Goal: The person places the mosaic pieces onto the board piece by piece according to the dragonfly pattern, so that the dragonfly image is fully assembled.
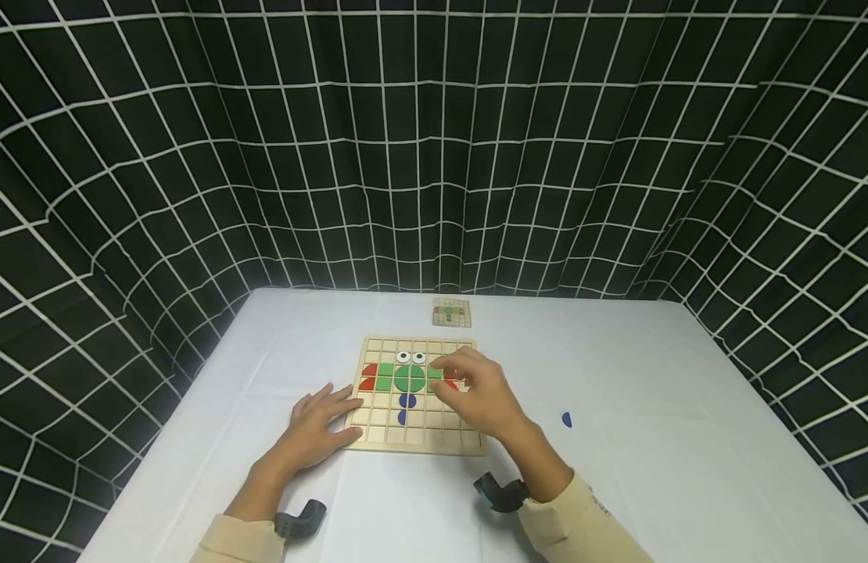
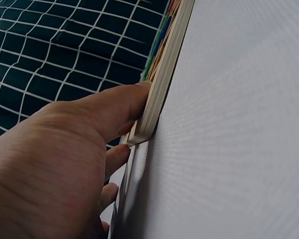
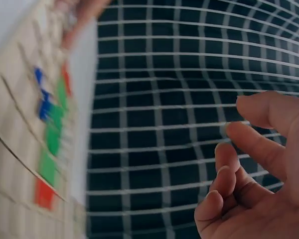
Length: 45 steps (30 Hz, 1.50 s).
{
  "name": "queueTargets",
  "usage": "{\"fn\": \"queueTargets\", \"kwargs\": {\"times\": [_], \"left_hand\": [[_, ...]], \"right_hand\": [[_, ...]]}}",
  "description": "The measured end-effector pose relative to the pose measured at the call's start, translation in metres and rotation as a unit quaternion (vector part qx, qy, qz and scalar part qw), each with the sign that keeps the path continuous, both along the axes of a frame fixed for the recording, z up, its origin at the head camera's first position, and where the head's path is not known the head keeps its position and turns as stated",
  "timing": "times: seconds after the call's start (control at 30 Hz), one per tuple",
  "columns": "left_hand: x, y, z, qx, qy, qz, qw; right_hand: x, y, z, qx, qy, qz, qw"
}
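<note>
A wooden grid board (image 1: 378, 438) lies on the white table. Set in its squares are red pieces (image 1: 367, 383), green squares (image 1: 385, 375), a green circle (image 1: 409, 378) of several parts, two eye discs (image 1: 403, 357) and blue half-round pieces (image 1: 407, 400). My left hand (image 1: 314, 428) rests at the board's left edge, thumb and fingertips touching the frame; the left wrist view shows the thumb (image 2: 124, 102) against the board's corner. Above the board's right side hovers my right hand (image 1: 482, 391), thumb and forefinger apart. Nothing shows between them in the right wrist view, and the hand hides some right-side squares.
Behind the board lies a small pattern card (image 1: 451, 312) with a like figure. One loose blue half-circle (image 1: 567, 420) sits on the table (image 1: 638, 391) to the right. Black curtains with a white grid (image 1: 420, 156) surround the table's back and sides.
</note>
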<state>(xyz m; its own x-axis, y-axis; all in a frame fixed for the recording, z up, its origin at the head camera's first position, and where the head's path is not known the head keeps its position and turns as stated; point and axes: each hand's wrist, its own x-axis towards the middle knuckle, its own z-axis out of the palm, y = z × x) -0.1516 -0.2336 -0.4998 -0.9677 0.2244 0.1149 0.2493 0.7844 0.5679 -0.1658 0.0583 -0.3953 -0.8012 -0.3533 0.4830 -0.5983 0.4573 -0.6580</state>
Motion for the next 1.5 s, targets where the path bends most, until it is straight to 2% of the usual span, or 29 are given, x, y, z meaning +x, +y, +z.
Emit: {"fn": "queueTargets", "kwargs": {"times": [0.13, 0.33, 0.47, 0.53, 0.67, 0.83, 0.93, 1.1, 1.27, 1.4, 1.5], "left_hand": [[0.001, 0.0, 0.0, 0.002, -0.002, 0.002, 1.0], [0.001, 0.001, -0.002, -0.002, -0.012, 0.005, 0.9999], [0.001, 0.003, -0.002, -0.001, -0.017, 0.006, 0.9998], [0.001, 0.003, -0.002, 0.0, -0.017, 0.005, 0.9998], [0.0, 0.003, -0.002, -0.002, -0.016, 0.005, 0.9998], [0.001, 0.002, -0.001, -0.002, -0.016, 0.007, 0.9998], [0.002, 0.002, 0.001, 0.0, -0.016, 0.01, 0.9998], [0.002, 0.003, 0.003, -0.002, -0.018, 0.011, 0.9998], [0.002, 0.003, 0.003, -0.004, -0.022, 0.01, 0.9997], [0.002, 0.003, 0.004, -0.005, -0.022, 0.014, 0.9997], [0.002, 0.002, 0.005, -0.005, -0.021, 0.014, 0.9997]], "right_hand": [[0.005, 0.026, 0.023, -0.011, 0.039, -0.002, 0.9992], [0.014, 0.067, 0.042, -0.025, 0.102, -0.018, 0.9943], [0.029, 0.086, 0.057, -0.043, 0.116, -0.02, 0.9921], [0.033, 0.096, 0.062, -0.049, 0.11, -0.014, 0.9927], [0.02, 0.126, 0.041, -0.043, 0.082, -0.02, 0.9955], [0.002, 0.161, 0.006, -0.016, 0.03, -0.073, 0.9967], [-0.003, 0.172, -0.008, -0.003, 0.005, -0.095, 0.9954], [-0.01, 0.185, -0.033, 0.016, -0.032, -0.093, 0.995], [-0.016, 0.195, -0.057, 0.013, -0.07, -0.068, 0.9951], [-0.021, 0.198, -0.07, 0.013, -0.098, -0.05, 0.9938], [-0.023, 0.199, -0.076, 0.035, -0.114, -0.054, 0.9914]]}}
